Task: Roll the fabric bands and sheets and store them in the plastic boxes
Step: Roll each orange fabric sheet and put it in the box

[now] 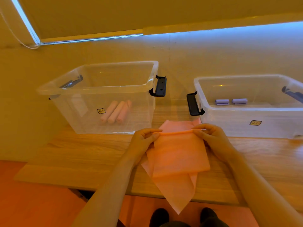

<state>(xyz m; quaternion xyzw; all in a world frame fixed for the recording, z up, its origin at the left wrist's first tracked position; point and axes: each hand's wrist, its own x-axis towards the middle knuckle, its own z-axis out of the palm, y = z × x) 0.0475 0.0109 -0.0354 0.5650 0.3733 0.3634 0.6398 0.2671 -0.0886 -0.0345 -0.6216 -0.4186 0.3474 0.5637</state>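
Observation:
A pink fabric sheet (178, 154) lies on the wooden table (82, 154), one corner hanging over the front edge. Its far edge is turned into a thin roll. My left hand (144, 138) pinches the left end of that roll and my right hand (211, 136) pinches the right end. Behind on the left stands a clear plastic box (105, 89) with three rolled pink sheets (116, 112) inside. The clear plastic box on the right (246, 110) holds two rolled purple bands (231, 101).
Both boxes have black latch handles (159, 86) facing the gap between them. A wall runs close behind the boxes. The table's front edge is near my body, with my shoes (185, 217) and an orange floor below.

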